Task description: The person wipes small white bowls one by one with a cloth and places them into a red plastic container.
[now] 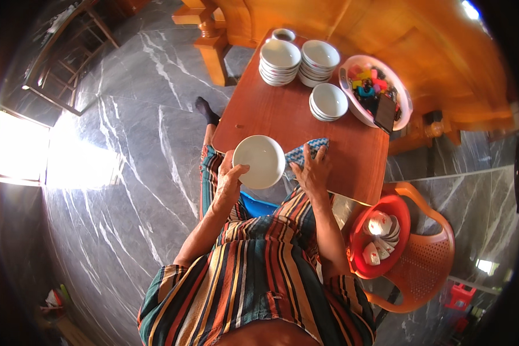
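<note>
My left hand (231,176) grips a white bowl (259,161) by its left rim, with the thumb over the edge, in front of the table's near edge. My right hand (313,168) rests on a folded blue, white and grey patterned cloth (310,149) at that edge, fingers spread; whether they pinch the cloth is unclear. Beyond the hands, two tall stacks of white bowls, a left one (280,55) and a right one (321,55), stand on the reddish wooden table (268,112). A shorter stack of bowls (329,101) is nearer me.
A white cup (283,34) stands at the table's far end. At the right, a phone (385,113) lies on a pink-white basket (404,93) of colourful small items. An orange plastic chair (432,255) bears a red basin (358,259) with patterned bowls (379,223). Wooden furniture (363,30) borders the table's far side.
</note>
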`<control>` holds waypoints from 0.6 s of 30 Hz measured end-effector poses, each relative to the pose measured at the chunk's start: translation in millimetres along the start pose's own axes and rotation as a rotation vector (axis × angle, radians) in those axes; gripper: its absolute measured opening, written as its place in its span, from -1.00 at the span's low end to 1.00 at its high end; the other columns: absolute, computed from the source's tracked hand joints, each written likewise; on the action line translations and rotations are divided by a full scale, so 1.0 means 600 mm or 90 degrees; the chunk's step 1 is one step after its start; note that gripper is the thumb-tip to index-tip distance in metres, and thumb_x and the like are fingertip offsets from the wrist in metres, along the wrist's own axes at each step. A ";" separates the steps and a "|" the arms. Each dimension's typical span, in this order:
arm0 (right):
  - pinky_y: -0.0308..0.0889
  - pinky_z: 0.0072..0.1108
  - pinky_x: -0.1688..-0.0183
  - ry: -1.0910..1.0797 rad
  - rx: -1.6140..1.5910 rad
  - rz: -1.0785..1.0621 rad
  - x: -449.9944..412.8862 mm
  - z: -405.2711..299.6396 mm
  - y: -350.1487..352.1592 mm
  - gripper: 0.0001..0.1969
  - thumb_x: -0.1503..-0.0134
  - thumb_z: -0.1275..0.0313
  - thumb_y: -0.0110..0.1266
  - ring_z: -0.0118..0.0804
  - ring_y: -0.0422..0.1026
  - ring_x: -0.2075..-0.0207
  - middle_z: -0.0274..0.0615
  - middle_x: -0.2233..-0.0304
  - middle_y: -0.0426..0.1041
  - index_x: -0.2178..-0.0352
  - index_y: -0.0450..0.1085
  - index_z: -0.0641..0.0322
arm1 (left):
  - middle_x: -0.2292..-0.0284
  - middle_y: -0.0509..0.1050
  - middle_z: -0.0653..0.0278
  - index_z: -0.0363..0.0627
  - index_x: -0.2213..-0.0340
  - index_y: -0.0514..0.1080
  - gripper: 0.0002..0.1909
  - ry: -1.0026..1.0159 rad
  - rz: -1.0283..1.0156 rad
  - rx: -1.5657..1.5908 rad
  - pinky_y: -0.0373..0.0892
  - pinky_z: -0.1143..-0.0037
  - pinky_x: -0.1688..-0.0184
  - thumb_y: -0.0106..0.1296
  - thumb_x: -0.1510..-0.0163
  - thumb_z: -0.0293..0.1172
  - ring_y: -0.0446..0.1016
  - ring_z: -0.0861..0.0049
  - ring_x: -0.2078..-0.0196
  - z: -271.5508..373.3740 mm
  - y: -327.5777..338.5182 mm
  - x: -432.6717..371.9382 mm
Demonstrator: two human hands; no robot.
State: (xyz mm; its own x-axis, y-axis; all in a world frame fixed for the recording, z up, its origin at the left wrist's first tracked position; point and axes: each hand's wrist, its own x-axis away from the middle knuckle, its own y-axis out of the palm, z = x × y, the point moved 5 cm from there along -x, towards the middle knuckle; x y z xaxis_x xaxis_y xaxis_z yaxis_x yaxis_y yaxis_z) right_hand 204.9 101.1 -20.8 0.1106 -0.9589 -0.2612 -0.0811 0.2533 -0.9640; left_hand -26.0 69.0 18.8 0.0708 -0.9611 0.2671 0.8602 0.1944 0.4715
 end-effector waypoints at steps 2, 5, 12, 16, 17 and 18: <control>0.23 -0.24 0.07 -0.016 -0.019 0.020 0.004 0.002 0.014 -0.38 0.02 0.15 0.16 0.19 0.27 0.07 0.30 -0.05 0.15 -0.07 0.21 0.08 | 0.30 0.41 0.24 -0.27 0.17 0.32 -0.59 0.019 -0.012 -0.003 0.34 0.55 0.19 -0.03 0.13 -0.43 0.39 0.55 0.25 0.018 0.008 0.004; 0.23 -0.29 0.05 -0.047 -0.117 -0.012 0.003 0.013 0.015 -0.55 0.02 0.34 0.17 0.09 0.29 0.08 0.12 0.10 0.31 0.06 0.32 0.14 | 0.29 0.41 0.23 -0.28 0.16 0.31 -0.58 0.054 -0.016 -0.030 0.31 0.53 0.15 -0.03 0.12 -0.42 0.38 0.55 0.22 0.016 -0.002 0.003; 0.37 -0.56 0.08 0.127 -1.039 -0.037 0.021 -0.041 -0.101 -0.49 -0.12 0.26 0.10 -0.40 0.42 0.21 -0.23 0.26 0.43 -0.01 0.17 0.30 | 0.22 0.38 0.21 -0.26 0.08 0.23 -0.45 0.149 -0.031 -0.121 0.28 0.49 0.08 0.07 0.09 -0.24 0.35 0.54 0.15 0.016 0.004 0.015; 0.37 -0.57 0.15 0.226 -1.203 -0.150 0.056 -0.106 -0.027 -0.50 -0.01 0.39 0.21 -0.42 0.41 0.19 -0.24 0.23 0.42 0.03 0.24 0.28 | 0.17 0.36 0.11 -0.26 0.04 0.19 -0.42 0.251 -0.049 -0.202 0.34 0.39 0.08 0.02 0.15 -0.36 0.37 0.41 0.13 0.024 0.043 0.034; 0.37 -0.58 0.17 0.297 -1.243 -0.195 0.066 -0.116 -0.012 -0.51 0.02 0.45 0.23 -0.42 0.41 0.19 -0.24 0.22 0.43 0.04 0.26 0.28 | 0.16 0.35 0.08 -0.26 0.04 0.19 -0.41 0.278 -0.060 -0.229 0.37 0.37 0.11 0.01 0.16 -0.39 0.37 0.37 0.12 0.028 0.048 0.042; 0.42 -0.55 0.18 0.431 -1.334 -0.217 0.073 -0.123 -0.017 -0.58 0.04 0.60 0.15 -0.34 0.45 0.20 -0.21 0.24 0.44 0.09 0.28 0.31 | 0.15 0.35 0.04 -0.25 0.02 0.18 -0.38 0.275 -0.069 -0.321 0.44 0.35 0.18 0.01 0.19 -0.45 0.38 0.29 0.09 0.028 0.048 0.045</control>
State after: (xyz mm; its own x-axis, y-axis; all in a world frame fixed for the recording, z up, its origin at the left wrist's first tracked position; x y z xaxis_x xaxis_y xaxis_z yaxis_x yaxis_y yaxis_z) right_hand 137.3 46.8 -18.7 0.1287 -0.9285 0.3483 -0.8113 0.1033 0.5754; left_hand -8.1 52.1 53.7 0.0766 -0.9825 -0.1699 0.9970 0.0779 -0.0009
